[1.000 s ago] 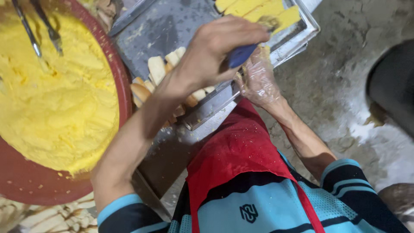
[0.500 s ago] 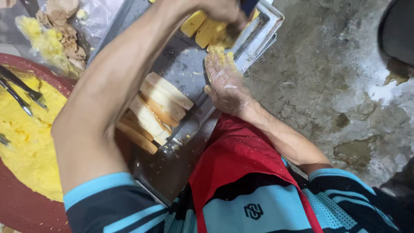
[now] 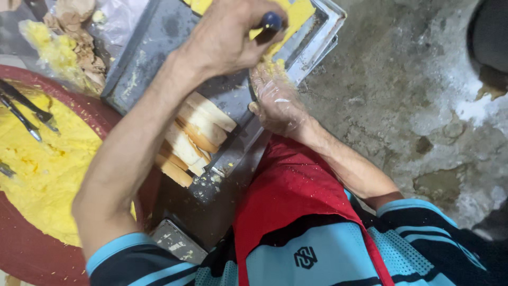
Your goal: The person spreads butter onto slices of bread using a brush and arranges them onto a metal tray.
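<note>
Two hands: left grip (image 3: 227, 39) clamped on blue-handled tool (image 3: 271, 22), right (image 3: 278, 103) open, w/ yellow mash (image 3: 272, 66).

Blue-and-black striped short sleeves, red apron, clear plastic glove on right grip (image 3: 278, 103)

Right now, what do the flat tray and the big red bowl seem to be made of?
The tray looks like metal with a dull grey, scuffed finish; its folded rim shines at the far corner. The red bowl looks like plastic, matt and evenly coloured, though the picture leaves that open. The right hand wears what seems a thin clear plastic glove, glossy and wrinkled.
</note>
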